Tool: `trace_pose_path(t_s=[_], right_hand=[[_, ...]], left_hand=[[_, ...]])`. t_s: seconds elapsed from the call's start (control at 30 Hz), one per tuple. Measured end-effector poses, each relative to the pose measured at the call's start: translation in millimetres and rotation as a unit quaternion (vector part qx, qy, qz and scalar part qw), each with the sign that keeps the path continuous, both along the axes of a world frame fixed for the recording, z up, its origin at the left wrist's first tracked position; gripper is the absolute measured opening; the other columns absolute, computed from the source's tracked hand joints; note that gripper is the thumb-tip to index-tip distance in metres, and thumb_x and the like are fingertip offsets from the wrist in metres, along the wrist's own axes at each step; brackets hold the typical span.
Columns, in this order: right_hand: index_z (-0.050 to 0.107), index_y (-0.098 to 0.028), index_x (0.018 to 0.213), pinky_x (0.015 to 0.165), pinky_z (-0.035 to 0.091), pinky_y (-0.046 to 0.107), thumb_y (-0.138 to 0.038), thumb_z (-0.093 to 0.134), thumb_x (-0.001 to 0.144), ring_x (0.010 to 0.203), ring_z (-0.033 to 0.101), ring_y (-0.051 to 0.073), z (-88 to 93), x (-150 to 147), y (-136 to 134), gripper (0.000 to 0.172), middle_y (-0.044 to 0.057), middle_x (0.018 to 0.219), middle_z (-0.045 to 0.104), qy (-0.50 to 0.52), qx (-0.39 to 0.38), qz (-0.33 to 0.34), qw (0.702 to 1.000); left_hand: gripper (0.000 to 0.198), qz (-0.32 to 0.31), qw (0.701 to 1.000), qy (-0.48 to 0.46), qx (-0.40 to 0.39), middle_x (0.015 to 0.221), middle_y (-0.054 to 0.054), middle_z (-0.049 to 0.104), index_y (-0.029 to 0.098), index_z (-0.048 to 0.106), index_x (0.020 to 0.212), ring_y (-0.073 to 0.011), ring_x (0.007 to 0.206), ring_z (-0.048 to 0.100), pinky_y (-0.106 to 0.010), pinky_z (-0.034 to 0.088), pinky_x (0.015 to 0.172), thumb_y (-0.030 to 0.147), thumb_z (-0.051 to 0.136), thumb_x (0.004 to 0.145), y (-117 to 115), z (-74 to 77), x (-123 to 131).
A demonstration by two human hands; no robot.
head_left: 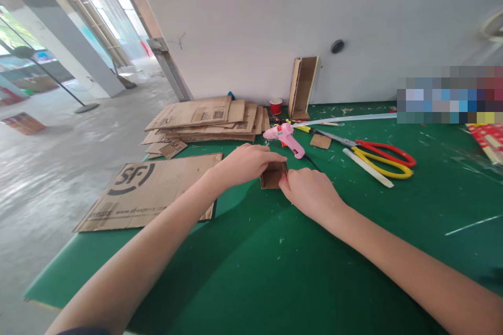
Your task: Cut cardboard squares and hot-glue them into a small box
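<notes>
1. On the green table (251, 272), just in front of the person, a small box (272, 180) sits between two bare hands.
2. It's plain brown cardboard, its open side turned toward the person, so I can see the inner floor and a bit of the left wall. The edges look raw and cut, and the inside darkens toward the back. Fingers cover much of the top and right side.
3. The left hand (248, 161) arches over the box from its left, forefinger stretched along the top. Its other fingertips are hidden, so I can't tell how firmly it grips.
4. The right hand (310, 191) is curled up narrow, pinching the box's right wall.
5. Just beyond the hands lies a pink glue gun (286, 138), near a cardboard square (320, 141).
6. Off to the right are scissors (353, 143) with one red and one yellow handle, a pale strip (367, 167) just beside them.
7. A printed sheet (157, 183) lies flat on the left, with a stack (196, 120) of cardboard behind it.
8. Near the wall (255, 36) stand a red spool (276, 107) and a tall, open-fronted carton (304, 89).
</notes>
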State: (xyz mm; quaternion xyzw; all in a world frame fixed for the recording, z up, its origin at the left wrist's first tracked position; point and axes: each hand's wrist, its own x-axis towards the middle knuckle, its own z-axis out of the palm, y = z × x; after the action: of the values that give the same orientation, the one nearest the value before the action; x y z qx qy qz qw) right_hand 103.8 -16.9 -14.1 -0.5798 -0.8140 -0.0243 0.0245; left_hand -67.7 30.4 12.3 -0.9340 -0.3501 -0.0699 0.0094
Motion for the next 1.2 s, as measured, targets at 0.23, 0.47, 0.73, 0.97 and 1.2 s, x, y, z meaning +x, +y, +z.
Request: trace_pose_path(t_s=[0.23, 0.47, 0.73, 0.97, 1.2], right_hand=[[0.065, -0.014, 0.077, 0.052, 0.045, 0.032, -0.028, 0.029, 0.094, 0.063, 0.069, 0.029, -1.7, 1.4, 0.3, 0.043, 0.014, 0.070, 0.070, 0.006, 0.002, 0.009, 1.000], [0.065, -0.014, 0.082, 0.052, 0.043, 0.032, -0.033, 0.024, 0.096, 0.063, 0.068, 0.027, -1.9, 5.2, 0.2, 0.047, 0.014, 0.073, 0.069, 0.012, -0.031, 0.017, 0.999], [0.058, -0.019, 0.085, 0.049, 0.033, 0.027, -0.025, 0.053, 0.084, 0.067, 0.064, 0.022, 30.7, 32.9, 1.3, 0.008, 0.005, 0.081, 0.067, -0.010, -0.089, 0.090, 0.992], [0.064, -0.021, 0.086, 0.051, 0.034, 0.027, -0.021, 0.052, 0.082, 0.056, 0.057, 0.014, 45.3, 60.5, 18.8, 0.013, 0.002, 0.074, 0.065, 0.065, -0.059, 0.074, 0.993], [0.067, -0.021, 0.081, 0.054, 0.034, 0.027, -0.019, 0.051, 0.080, 0.056, 0.058, 0.014, 39.3, 62.1, 21.9, 0.017, 0.003, 0.073, 0.066, 0.066, -0.071, 0.106, 0.990]], left_hand=[[0.047, -0.007, 1.000, -0.010, -0.002, 0.099, -0.002, 0.068, 0.029, 0.062, 0.113, -0.0158, 0.084, 0.063, -0.027, 0.045, 0.074, 0.006, 0.034, 0.082, 0.3, 0.8, 0.6], [0.044, 0.036, 0.999, -0.001, -0.019, 0.085, -0.002, 0.069, 0.025, 0.052, 0.122, -0.0159, 0.073, 0.063, -0.026, 0.045, 0.067, 0.010, 0.034, 0.085, -5.1, 7.4, 2.4], [0.026, 0.114, 0.991, -0.027, -0.072, 0.089, -0.001, 0.070, 0.024, 0.063, 0.095, -0.0180, 0.078, 0.064, -0.026, 0.043, 0.062, 0.015, 0.042, 0.082, 1.1, 8.2, -1.9], [0.026, 0.030, 0.983, -0.157, -0.096, 0.099, -0.002, 0.069, 0.020, 0.064, 0.098, -0.0146, 0.090, 0.063, -0.027, 0.047, 0.080, 0.012, 0.043, 0.084, 11.0, 6.5, -9.6], [0.023, -0.026, 0.966, -0.188, -0.176, 0.115, -0.005, 0.064, 0.019, 0.065, 0.096, -0.0144, 0.102, 0.059, -0.028, 0.047, 0.087, 0.013, 0.044, 0.087, 13.7, 4.8, -12.8]])
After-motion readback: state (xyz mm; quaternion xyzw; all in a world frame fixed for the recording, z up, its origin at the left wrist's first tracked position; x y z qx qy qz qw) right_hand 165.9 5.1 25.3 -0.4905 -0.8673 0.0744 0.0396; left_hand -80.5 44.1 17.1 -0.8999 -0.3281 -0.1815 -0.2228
